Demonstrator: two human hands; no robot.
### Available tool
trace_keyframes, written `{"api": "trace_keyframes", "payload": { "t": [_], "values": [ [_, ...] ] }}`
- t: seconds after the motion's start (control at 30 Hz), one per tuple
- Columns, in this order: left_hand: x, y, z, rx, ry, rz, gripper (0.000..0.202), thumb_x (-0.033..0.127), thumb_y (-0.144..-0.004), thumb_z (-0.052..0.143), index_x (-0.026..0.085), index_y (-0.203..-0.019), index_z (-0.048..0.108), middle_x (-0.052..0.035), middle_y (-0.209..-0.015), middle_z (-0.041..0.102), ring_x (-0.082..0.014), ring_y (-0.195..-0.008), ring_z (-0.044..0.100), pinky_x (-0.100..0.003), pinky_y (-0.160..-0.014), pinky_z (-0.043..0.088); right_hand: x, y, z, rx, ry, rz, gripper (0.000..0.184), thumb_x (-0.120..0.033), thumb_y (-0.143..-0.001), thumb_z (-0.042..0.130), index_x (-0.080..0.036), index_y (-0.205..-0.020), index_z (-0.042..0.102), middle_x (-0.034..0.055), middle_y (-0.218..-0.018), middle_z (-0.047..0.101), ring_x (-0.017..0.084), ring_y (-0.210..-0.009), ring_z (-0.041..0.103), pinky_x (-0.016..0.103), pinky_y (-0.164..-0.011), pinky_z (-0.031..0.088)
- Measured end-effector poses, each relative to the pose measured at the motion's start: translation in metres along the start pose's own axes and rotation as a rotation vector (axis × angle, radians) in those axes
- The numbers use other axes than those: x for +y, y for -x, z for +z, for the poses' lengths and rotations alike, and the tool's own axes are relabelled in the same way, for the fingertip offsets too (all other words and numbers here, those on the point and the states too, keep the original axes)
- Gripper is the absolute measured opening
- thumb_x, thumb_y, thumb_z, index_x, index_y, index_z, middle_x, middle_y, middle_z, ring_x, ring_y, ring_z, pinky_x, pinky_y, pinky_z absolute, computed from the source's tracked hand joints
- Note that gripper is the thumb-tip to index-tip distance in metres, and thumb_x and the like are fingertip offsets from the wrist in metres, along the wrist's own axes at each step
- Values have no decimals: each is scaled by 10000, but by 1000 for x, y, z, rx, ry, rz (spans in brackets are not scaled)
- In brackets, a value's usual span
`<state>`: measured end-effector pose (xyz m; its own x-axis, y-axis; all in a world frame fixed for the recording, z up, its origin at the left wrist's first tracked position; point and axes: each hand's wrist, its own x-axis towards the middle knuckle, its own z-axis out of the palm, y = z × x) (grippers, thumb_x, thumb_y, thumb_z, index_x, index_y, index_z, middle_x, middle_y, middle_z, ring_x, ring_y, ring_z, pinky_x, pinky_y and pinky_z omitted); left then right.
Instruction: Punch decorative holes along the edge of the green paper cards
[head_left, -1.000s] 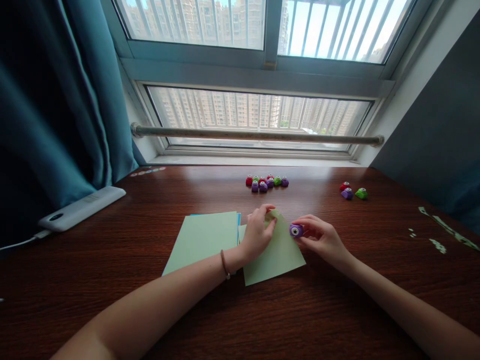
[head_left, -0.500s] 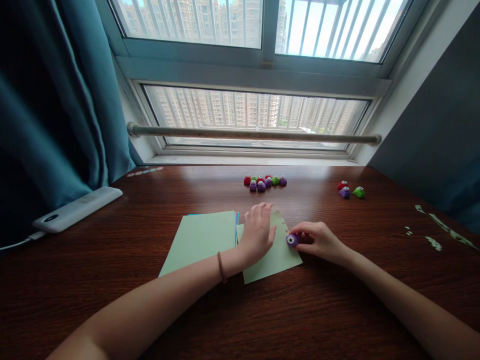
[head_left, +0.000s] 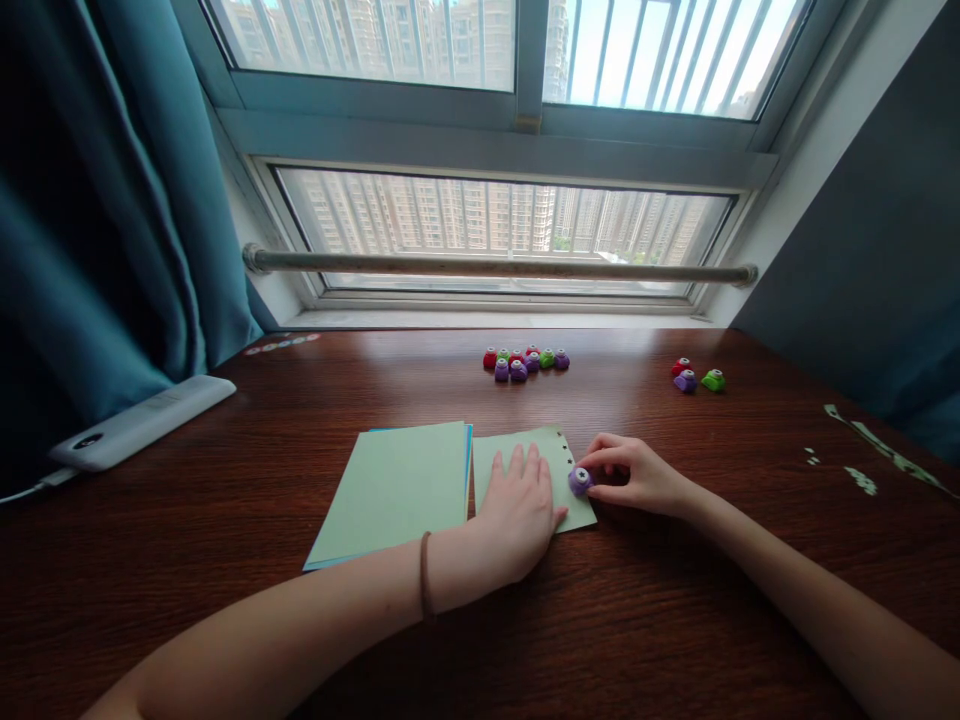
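Observation:
My left hand (head_left: 519,508) lies flat with fingers spread on a small sheet of pale green paper (head_left: 491,450). Several small dark holes run down that sheet's right edge. At this edge sits a purple craft punch (head_left: 579,481) with a white top and a dark star-like mark. The thumb and fingers of my right hand (head_left: 636,474) close round it from the right. To the left of the small sheet is a stack of larger green paper (head_left: 397,490), with blue showing beneath.
More red, green and purple punches (head_left: 525,362) cluster near the window. A red, a purple (head_left: 685,381) and a green punch stand at right. Cut paper scraps (head_left: 860,481) and a strip (head_left: 889,450) lie far right. A white corded device (head_left: 146,422) rests by the curtain (head_left: 135,200).
My left hand has lowered from a raised, tilted pose to lie flat on the small sheet. That sheet has turned straighter. My right hand keeps its hold on the punch at the edge.

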<state>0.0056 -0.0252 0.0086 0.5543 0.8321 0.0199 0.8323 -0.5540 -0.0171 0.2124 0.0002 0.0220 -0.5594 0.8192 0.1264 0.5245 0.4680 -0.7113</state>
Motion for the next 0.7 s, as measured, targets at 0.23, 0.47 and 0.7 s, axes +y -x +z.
{"api": "trace_keyframes", "payload": {
  "t": [0.23,0.47,0.7],
  "values": [
    [-1,3,4,-19,23,36,549,391,-886,338,41,-1309,334,-228,-1386,239,-373,-1286,221,-586,-992,259,1,-1,2,23,9,2,290,-328,-719,643,-188,-971,677,44,-834,611,115,-622,500,231,-551,406],
    [-1,3,1,-30,38,50,547,376,-888,331,21,-1305,331,-243,-1383,234,-376,-1287,211,-568,-1003,251,1,-2,3,54,37,13,252,-337,-700,660,-187,-903,670,20,-736,603,117,-603,501,234,-541,395],
    [-4,5,3,3,52,80,543,368,-890,287,22,-1307,322,-230,-1387,241,-352,-1302,186,-558,-1025,216,0,-1,2,48,24,15,264,-344,-692,670,-185,-901,642,17,-759,603,121,-623,515,240,-561,409]
  ]
}}
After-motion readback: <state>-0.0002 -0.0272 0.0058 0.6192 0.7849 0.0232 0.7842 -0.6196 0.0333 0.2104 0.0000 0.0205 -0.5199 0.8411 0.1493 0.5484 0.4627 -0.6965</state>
